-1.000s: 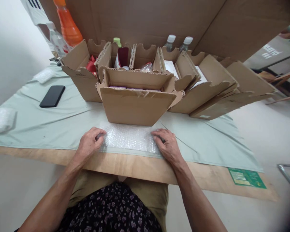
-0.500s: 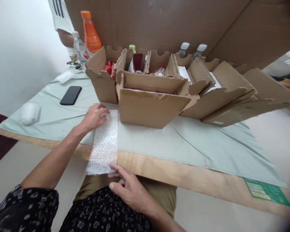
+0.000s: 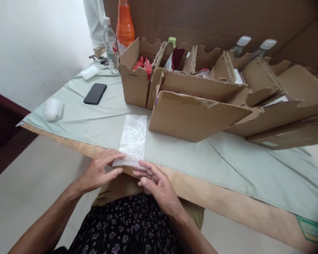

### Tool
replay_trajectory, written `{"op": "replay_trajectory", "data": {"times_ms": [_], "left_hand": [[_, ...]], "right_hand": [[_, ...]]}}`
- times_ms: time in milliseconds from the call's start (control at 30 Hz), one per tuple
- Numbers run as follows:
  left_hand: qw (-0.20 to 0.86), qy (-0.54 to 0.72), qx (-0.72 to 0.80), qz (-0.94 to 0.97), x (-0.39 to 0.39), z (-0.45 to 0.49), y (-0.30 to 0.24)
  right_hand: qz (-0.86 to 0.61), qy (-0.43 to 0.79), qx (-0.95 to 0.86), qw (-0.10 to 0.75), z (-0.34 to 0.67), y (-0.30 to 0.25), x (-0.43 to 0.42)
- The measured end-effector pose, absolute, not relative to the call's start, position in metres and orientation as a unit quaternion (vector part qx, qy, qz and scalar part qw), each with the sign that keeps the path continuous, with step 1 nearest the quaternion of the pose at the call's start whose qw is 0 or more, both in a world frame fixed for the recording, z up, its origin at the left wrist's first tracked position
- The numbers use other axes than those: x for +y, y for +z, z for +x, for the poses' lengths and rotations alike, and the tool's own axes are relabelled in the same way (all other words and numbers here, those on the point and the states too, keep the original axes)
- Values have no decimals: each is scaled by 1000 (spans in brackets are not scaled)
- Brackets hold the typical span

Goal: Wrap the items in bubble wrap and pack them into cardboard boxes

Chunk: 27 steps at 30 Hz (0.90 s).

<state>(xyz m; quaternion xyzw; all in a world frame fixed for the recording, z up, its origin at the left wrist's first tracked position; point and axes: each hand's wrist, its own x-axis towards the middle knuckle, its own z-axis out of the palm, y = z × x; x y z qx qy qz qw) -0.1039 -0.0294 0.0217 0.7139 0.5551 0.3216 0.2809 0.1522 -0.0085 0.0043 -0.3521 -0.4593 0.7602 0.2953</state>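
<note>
A strip of clear bubble wrap [image 3: 134,135] lies lengthwise on the cloth. Its near end is folded up at the table's front edge. My left hand [image 3: 99,171] holds the left corner of that end, fingers on top and thumb lower down. At the right corner is my right hand [image 3: 159,185], its fingertips on the folded end and its thumb apart below. Part of the fold is hidden by my fingers.
Cardboard bins [image 3: 198,116] with packets inside stand along the back and right. An orange bottle [image 3: 125,26] and a clear bottle [image 3: 111,47] are behind. To the left lie a phone [image 3: 95,94] and a bubble-wrap roll [image 3: 53,109]. Someone's white clothing [image 3: 94,21] shows at the back.
My left hand has come from the far end of the bubble wrap to its near end. That end is now folded up between both hands. The view has shifted left.
</note>
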Motion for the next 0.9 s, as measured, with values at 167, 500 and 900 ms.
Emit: {"op": "replay_trajectory", "data": {"times_ms": [167,500,900], "left_hand": [[272,349,647,621,-6,-92,3],[232,363,654,622,-4,-88,-7],[50,347,618,703,-13,-87,-6]], "right_hand": [[-391,623,-570,365,156,7,-3],[-299,141,-910,250,148,3,30],[-283,114,-929,210,144,-17,48]]}}
